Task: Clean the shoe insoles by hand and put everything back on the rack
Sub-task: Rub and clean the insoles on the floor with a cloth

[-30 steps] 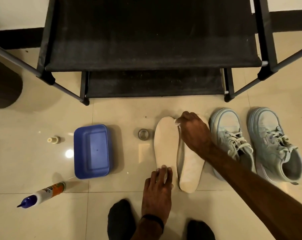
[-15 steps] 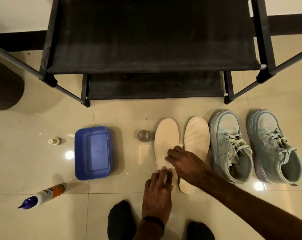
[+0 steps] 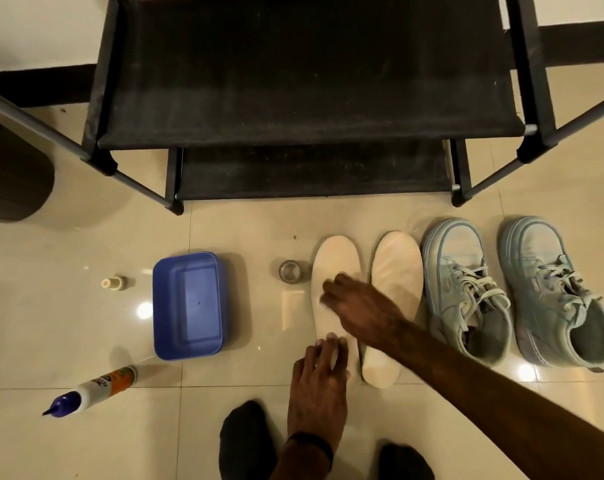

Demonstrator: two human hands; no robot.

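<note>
Two pale insoles lie side by side on the tiled floor, the left insole (image 3: pixel 335 261) and the right insole (image 3: pixel 397 271). My left hand (image 3: pixel 319 386) presses straight fingers on the left insole's heel end. My right hand (image 3: pixel 359 310) reaches across the right insole onto the middle of the left one, fingers bent down, seemingly pinching a small pale wipe that is blurred and mostly hidden. Two light blue sneakers (image 3: pixel 463 289) (image 3: pixel 550 289) stand to the right. The black shoe rack (image 3: pixel 307 81) stands just behind, its shelves bare.
A blue plastic tub (image 3: pixel 188 306) sits left of the insoles, with a small glass jar (image 3: pixel 290 270) between them. A squeeze bottle (image 3: pixel 96 389) lies at the lower left, a tiny vial (image 3: pixel 113 283) above it. My feet in black socks (image 3: pixel 248 441) are at the bottom.
My right hand moved from the toe of the right insole down and left onto the middle of the left insole. My left hand stayed on the heel.
</note>
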